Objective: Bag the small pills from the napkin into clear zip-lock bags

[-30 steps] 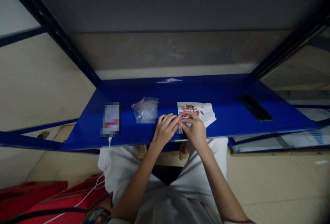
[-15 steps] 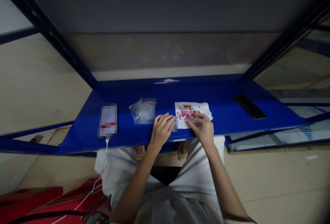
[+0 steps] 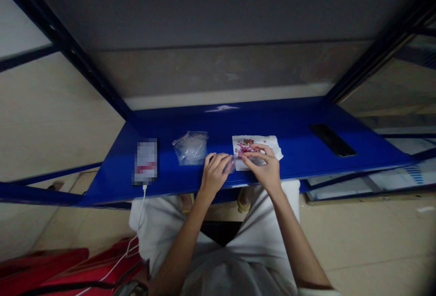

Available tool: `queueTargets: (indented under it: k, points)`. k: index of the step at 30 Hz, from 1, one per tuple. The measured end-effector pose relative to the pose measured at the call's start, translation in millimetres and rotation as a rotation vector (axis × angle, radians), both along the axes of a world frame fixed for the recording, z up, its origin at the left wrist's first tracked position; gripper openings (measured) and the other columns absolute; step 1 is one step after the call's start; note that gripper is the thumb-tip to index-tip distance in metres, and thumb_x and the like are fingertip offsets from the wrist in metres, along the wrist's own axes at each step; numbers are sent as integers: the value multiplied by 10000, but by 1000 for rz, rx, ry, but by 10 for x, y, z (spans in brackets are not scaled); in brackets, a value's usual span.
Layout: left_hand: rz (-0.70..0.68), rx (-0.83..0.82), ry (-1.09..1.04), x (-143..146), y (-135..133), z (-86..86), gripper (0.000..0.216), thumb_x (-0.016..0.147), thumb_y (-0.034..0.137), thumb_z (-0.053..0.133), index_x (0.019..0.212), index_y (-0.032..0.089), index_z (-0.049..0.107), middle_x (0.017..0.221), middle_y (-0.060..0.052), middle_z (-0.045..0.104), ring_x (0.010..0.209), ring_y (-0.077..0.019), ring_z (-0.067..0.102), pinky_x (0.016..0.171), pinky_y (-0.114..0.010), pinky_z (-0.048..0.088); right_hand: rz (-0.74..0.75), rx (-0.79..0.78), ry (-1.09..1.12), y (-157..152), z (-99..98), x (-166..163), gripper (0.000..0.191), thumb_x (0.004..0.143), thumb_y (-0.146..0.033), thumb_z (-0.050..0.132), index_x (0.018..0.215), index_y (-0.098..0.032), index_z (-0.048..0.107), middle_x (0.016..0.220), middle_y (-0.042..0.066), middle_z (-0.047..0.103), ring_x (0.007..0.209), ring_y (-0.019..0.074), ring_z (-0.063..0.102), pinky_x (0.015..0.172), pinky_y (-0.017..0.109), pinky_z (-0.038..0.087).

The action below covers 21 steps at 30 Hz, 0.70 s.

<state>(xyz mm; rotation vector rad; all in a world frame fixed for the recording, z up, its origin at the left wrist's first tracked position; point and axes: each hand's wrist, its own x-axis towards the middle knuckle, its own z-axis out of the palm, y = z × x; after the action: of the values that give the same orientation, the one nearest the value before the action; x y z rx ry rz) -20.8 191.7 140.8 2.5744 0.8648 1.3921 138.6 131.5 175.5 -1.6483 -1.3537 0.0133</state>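
My left hand (image 3: pixel 215 171) is closed on a small clear zip bag (image 3: pixel 232 165), which sticks out to the right of its fingers near the front edge of the shelf. To the right lies a white sheet of paper (image 3: pixel 273 142) with a pile of pink pills (image 3: pixel 242 145) and several brown capsules (image 3: pixel 250 141). Above the sheet, my right hand (image 3: pixel 265 164) has its thumb and index fingertips together at a pink pill (image 3: pixel 240 154), close to the bag. Its other fingers cover part of the pile.
Several flat clear zip bags (image 3: pixel 192 148) lie left of my left hand. A phone-like device with a blurred face (image 3: pixel 146 162) and a white cable (image 3: pixel 142 207) is farther left. A black phone (image 3: pixel 332 140) lies at the right of the blue shelf (image 3: pixel 296 118).
My right hand has shifted slightly left and up over the pills, its thumb and index fingertips now nearer the bag. The left hand keeps hold of the bag.
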Motion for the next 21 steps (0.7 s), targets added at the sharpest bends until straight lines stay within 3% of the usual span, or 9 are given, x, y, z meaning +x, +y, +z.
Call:
queueTargets:
  k: [4, 10, 15, 19, 21]
  points:
    - [-16, 11, 10, -9, 0, 28, 173, 883, 175, 501, 1022, 181, 604, 930, -46, 695, 867, -150, 642, 892, -359, 416, 195, -5, 42, -7, 112, -119, 67, 731, -314, 703, 758, -260, 733, 1001, 36, 635, 971, 222, 570, 901, 406, 418]
    - [-34, 5, 45, -18, -8, 35, 209, 904, 191, 461, 1061, 181, 598, 978, -52, 691, 889, -151, 638, 911, -363, 414, 126, -89, 10, 19, 15, -315, 87, 760, -247, 648, 734, -246, 731, 1007, 65, 657, 955, 246, 574, 874, 441, 443]
    - [13, 23, 13, -17, -4, 41, 214, 901, 186, 475, 1073, 184, 602, 1015, -67, 686, 961, -170, 627, 892, -356, 416, 279, -88, 160, 13, -37, -293, 158, 828, -281, 574, 821, -239, 727, 1105, 66, 637, 1005, 212, 583, 896, 395, 456]
    - [43, 20, -3, -4, 2, 47, 163, 883, 195, 527, 1016, 194, 621, 1014, -58, 688, 968, -169, 629, 880, -354, 412, -58, -29, 58, -15, -121, 5, 184, 803, -359, 608, 858, -238, 735, 1008, 80, 647, 948, 234, 584, 868, 427, 448]
    - [39, 12, -5, -2, 4, 47, 159, 879, 195, 536, 1014, 195, 621, 1018, -58, 686, 971, -169, 629, 878, -355, 411, -157, -63, -64, -39, -176, 142, 193, 778, -370, 636, 862, -230, 740, 1011, 91, 641, 950, 253, 569, 868, 453, 424]
